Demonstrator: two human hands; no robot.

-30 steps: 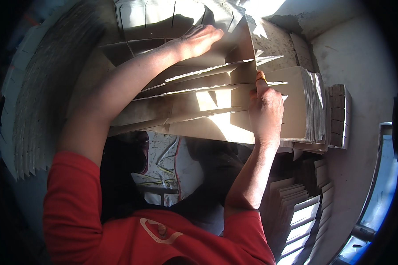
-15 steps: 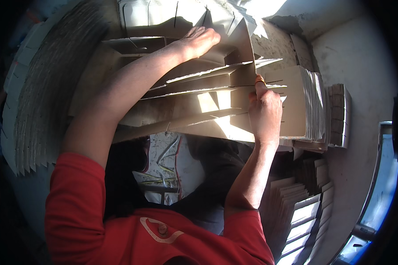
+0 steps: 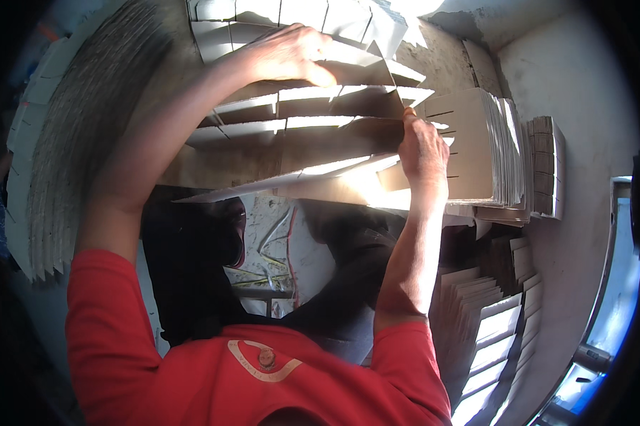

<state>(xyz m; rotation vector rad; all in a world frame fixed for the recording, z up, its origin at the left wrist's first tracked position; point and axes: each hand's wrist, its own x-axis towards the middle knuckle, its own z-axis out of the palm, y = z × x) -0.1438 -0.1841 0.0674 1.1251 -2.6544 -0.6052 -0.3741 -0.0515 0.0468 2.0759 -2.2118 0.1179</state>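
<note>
A tall fan of grey-brown flat cardboard sheets [image 3: 71, 142] curves away outside the left forearm, and a block of slotted cardboard strips standing on edge [image 3: 487, 149] sits just beyond the right hand, with more pale strips [image 3: 490, 334] stacked below the right elbow. Between the hands hangs the partly built lattice of slotted brown cardboard divider strips [image 3: 299, 142], lit by sun from above. Compared with a second ago, the lattice sits much the same, but the left hand [image 3: 291, 53] has slid a little along the top strips and presses flat on them, fingers spread, not gripping. The right hand [image 3: 421, 149] remains at the lattice's right end, its fingers pinched on the edge of one cross strip at a slot. The hands stay well apart, one steadying from above, one working the end. I judge that the strip is being seated further into its slots, since the rows look slightly more even now.
</note>
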